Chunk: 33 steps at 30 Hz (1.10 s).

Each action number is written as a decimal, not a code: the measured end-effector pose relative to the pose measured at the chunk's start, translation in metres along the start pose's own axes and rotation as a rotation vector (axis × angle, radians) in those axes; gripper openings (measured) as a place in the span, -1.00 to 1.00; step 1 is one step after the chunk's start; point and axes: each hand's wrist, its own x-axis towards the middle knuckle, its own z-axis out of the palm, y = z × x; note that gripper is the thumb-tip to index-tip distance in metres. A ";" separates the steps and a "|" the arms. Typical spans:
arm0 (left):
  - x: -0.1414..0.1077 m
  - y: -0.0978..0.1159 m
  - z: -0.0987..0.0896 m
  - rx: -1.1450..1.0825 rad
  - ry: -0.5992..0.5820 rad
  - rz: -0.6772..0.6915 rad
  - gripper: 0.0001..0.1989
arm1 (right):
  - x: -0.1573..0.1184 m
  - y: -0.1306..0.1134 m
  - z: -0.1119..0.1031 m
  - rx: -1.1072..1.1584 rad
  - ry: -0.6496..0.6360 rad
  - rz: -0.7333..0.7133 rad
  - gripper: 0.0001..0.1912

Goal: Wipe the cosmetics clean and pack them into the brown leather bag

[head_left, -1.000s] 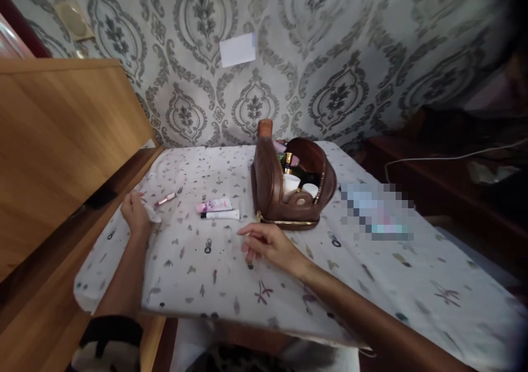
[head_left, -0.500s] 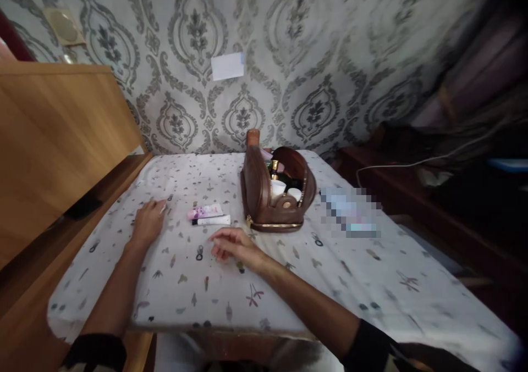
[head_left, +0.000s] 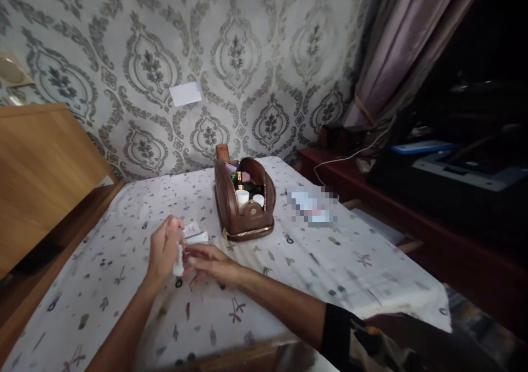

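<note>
In the head view, my left hand (head_left: 163,251) is raised a little off the cloth, its fingers closed on a small white crumpled piece (head_left: 179,261) that looks like tissue; its exact kind is unclear. My right hand (head_left: 212,265) reaches in from the right with fingers apart, their tips close to the white piece. Whether they touch it I cannot tell. Just behind both hands lie a white tube (head_left: 197,238) and a printed tube (head_left: 191,229), both partly hidden. A brown leather toiletry bag (head_left: 249,226) stands unzipped further back, with white-capped containers (head_left: 242,199) and a gold-topped bottle (head_left: 240,181) inside.
A patterned white cloth (head_left: 264,284) covers the table. Right of the bag is a blurred-out flat item (head_left: 311,206). A wooden panel (head_left: 45,168) borders the left side. Dark furniture with a white cable (head_left: 355,155) stands at the right, and a wallpapered wall behind.
My left hand has lifted from the cloth and come over to my right hand with the white piece. The camera view has turned to the right.
</note>
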 end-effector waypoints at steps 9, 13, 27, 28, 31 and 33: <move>0.014 -0.012 0.027 -0.203 0.052 -0.004 -0.44 | 0.004 -0.002 -0.014 0.042 0.044 -0.023 -0.35; 0.019 -0.026 0.018 -0.112 0.084 0.002 -0.45 | 0.005 -0.005 -0.013 0.005 0.113 -0.078 -0.36; 0.022 -0.023 0.001 -0.152 -0.313 0.031 -0.66 | -0.001 -0.019 -0.013 -0.163 0.302 -0.206 -0.44; 0.023 -0.025 0.000 -0.158 -0.322 0.017 -0.66 | -0.001 -0.019 -0.013 -0.169 0.307 -0.212 -0.45; 0.024 -0.029 0.000 -0.160 -0.317 -0.031 -0.64 | 0.000 -0.019 -0.014 -0.204 0.332 -0.230 -0.48; 0.024 -0.030 0.002 -0.156 -0.314 -0.043 -0.64 | 0.000 -0.018 -0.015 -0.229 0.359 -0.237 -0.50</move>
